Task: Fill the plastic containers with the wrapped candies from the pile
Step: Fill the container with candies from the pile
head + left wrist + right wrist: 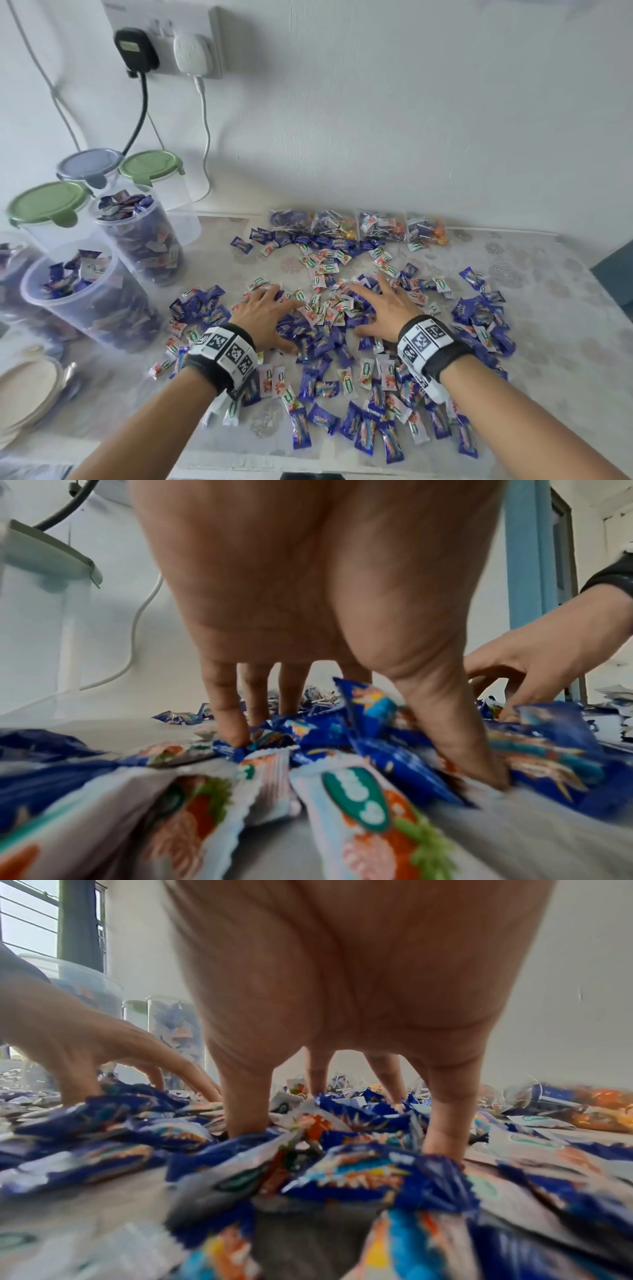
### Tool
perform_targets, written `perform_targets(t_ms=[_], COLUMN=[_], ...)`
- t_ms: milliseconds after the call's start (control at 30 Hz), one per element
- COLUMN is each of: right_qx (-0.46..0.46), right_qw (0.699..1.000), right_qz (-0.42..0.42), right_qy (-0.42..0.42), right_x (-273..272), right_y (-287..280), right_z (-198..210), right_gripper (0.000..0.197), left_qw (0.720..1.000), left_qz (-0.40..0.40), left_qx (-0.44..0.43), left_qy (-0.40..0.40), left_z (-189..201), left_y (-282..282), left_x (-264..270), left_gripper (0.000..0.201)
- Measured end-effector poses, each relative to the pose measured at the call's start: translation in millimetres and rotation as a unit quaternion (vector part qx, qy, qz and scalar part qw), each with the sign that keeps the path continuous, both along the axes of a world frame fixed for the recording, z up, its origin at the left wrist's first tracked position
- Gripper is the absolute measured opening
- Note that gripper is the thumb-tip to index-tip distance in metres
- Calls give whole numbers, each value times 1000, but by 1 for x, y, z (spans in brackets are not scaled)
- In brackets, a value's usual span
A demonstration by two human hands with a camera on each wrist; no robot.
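Wrapped candies (329,329), blue and white wrappers, lie in a loose pile across the middle of the patterned table (548,359). Left hand (265,317) and right hand (383,317) both sit palm-down on the pile's centre, near each other, fingers spread and straight, tips dug in among the wrappers; nothing gripped. Wrist views agree: left fingers (226,712) and right fingers (246,1104) press down into candy. Two open plastic containers (137,246) stand left of the pile, both packed with candy to the rim. Three lidded containers (51,209) stand behind them, two green lids, one blue-grey. Clear bags of candy (359,224) lie against the wall behind the pile. Stacked plates (27,394) at the left edge.
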State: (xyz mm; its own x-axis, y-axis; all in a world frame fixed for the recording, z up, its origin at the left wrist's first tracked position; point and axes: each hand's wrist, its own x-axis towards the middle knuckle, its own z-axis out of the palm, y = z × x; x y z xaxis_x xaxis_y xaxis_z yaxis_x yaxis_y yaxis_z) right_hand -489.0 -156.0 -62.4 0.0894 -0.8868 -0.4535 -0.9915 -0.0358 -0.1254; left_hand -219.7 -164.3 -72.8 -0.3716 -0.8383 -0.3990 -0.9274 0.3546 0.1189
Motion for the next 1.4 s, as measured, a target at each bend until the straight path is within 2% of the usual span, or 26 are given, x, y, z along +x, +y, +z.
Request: perform_targets(t_ms=[167, 333, 500, 633, 700, 1033, 1400], right_qx=[-31, -35, -92, -126, -131, -147, -159], right_qw=[999, 999, 996, 992, 991, 984, 974], right_qz=[18, 23, 0, 8, 0, 1, 74], right_qy=[21, 24, 0, -16, -31, -100, -144], right_x=[4, 4, 6, 4, 4, 3, 38], right_y=[-10, -12, -13, -18, -19, -17, -22], right_z=[-2, 2, -2, 2, 4, 18, 34], right_gripper=[73, 66, 55, 34, 31, 29, 20], left_qw=[999, 997, 995, 990, 985, 962, 927], left_qz=[2, 22, 16, 20, 23, 45, 45], left_qx=[-18, -13, -37, -49, -64, -111, -200], left_qy=[32, 68, 88, 134, 160, 244, 315], left_z=[-4, -7, -3, 0, 0, 20, 79], left_y=[-9, -13, -17, -17, -17, -15, -3], left_x=[3, 6, 5, 8, 11, 26, 64], left_gripper=[68, 59, 51, 35, 30, 26, 26])
